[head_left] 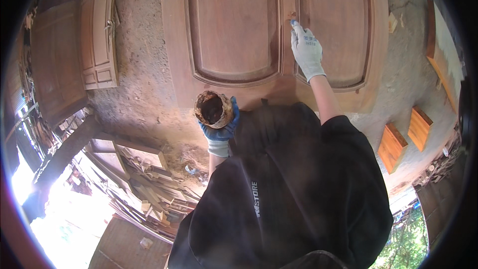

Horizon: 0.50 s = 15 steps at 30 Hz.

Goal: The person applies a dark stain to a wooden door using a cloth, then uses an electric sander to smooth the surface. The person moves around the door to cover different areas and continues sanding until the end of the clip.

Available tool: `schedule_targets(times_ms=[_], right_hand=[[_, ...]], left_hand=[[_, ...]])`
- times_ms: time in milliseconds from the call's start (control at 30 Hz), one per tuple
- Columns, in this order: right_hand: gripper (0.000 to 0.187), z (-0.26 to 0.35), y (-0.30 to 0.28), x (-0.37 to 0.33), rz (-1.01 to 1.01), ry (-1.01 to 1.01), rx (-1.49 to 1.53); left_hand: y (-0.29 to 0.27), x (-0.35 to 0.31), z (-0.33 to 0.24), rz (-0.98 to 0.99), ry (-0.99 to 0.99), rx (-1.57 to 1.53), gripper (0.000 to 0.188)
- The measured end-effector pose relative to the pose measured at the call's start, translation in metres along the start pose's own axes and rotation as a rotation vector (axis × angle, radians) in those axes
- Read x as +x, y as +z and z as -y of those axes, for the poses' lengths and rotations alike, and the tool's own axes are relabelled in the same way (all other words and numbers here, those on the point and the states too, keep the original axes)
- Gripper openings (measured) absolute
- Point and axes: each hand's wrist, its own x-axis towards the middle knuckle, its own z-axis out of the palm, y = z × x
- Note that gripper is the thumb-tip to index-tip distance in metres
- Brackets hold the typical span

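My left hand (pixel 221 132), in a blue and white glove, grips a round can (pixel 201 103) crusted with pale, brownish residue. Dark stuff lies inside the can, its mouth facing up. My right hand (pixel 306 50), in a white glove with blue at the fingertips, reaches forward over a brown wooden door (pixel 234 30) lying in front of me. Its fingers are drawn together at the door's middle stile, beside a small brownish patch (pixel 292 15). Whatever they hold, if anything, is hidden behind the glove. Raised panels with arched ends flank that stile.
At the left, a narrow panelled door (pixel 97 35) with a handle stands beside a plain brown door (pixel 57 60). Wood offcuts (pixel 149 201) pile up at the lower left. Two orange-brown wood blocks (pixel 392 147) sit on the right floor, near a long board (pixel 443 60).
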Motion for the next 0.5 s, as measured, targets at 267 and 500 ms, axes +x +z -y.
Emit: schedule_targets(times_ms=[267, 500], right_hand=[[0.038, -0.008, 0.017, 0.003, 0.049, 0.060, -0.109], [0.038, -0.021, 0.013, 0.016, -0.042, 0.016, -0.064]], left_hand=[[-0.011, 0.004, -0.002, 0.170, -0.015, 0.042, 0.061], [-0.004, 0.001, 0.002, 0.161, -0.050, -0.008, 0.063]])
